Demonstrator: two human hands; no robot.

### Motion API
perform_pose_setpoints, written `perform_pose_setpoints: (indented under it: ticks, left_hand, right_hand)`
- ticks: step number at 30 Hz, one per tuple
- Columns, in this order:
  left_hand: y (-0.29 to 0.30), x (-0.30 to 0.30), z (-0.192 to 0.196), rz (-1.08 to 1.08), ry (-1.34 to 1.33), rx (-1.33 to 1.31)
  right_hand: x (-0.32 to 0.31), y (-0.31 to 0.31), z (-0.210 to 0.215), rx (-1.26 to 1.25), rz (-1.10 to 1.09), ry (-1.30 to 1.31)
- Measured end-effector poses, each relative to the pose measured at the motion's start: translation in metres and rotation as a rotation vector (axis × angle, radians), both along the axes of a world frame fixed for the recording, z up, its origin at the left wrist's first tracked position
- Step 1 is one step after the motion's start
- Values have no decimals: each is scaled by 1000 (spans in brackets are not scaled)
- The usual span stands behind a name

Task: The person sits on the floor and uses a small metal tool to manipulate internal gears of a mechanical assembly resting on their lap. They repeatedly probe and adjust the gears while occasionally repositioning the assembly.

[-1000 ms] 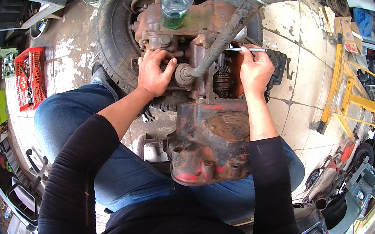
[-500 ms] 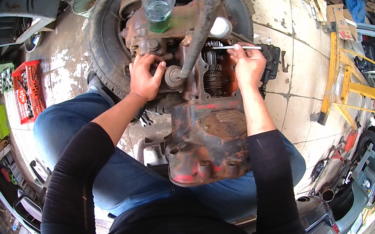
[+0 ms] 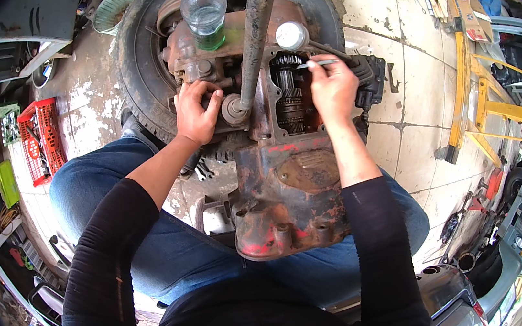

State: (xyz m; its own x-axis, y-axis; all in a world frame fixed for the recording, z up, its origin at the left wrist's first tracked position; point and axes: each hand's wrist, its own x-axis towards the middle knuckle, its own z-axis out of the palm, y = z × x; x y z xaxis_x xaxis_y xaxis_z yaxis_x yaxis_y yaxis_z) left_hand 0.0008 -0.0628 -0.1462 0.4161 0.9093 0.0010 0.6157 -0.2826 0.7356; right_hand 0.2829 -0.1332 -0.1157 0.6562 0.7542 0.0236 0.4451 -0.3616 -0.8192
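Note:
A rusty gearbox [image 3: 298, 203] with worn red paint rests between my knees, its top opening showing toothed gears [image 3: 292, 98]. My right hand [image 3: 333, 94] pinches a slim pale rod [image 3: 327, 62], whose tip points into the opening above the far gears; whether it touches them I cannot tell. My left hand [image 3: 196, 115] lies on the casing beside the round base of a long upright lever [image 3: 254, 51], fingers bent loosely and thumb apart. A clear bottle [image 3: 203, 16] with a blue cap and green liquid stands on the casing. Near the opening sits a round white-topped container [image 3: 291, 36].
A large tyre [image 3: 130, 69] lies behind and under the casing. To the left are a red plastic crate [image 3: 42, 139] and a pale green basket [image 3: 111, 11]. A yellow metal frame [image 3: 461, 96] stands on the tiled floor at right. Wrenches [image 3: 203, 170] lie below my left hand.
The view has shifted slightly, so the bottle and lever appear farther left. My right hand has tilted the rod and brought its tip closer over the gears. My left hand stays on the casing.

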Motion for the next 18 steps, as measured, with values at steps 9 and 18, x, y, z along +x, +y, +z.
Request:
perform_pose_setpoints:
  ticks: [9,18]
  left_hand:
    - [0,0,0,-2,8,8]
    - [0,-2,-2,2,14,24]
  right_hand:
    - [-13,0,9,94,164,-111]
    - [-5,10,14,2,72,79]
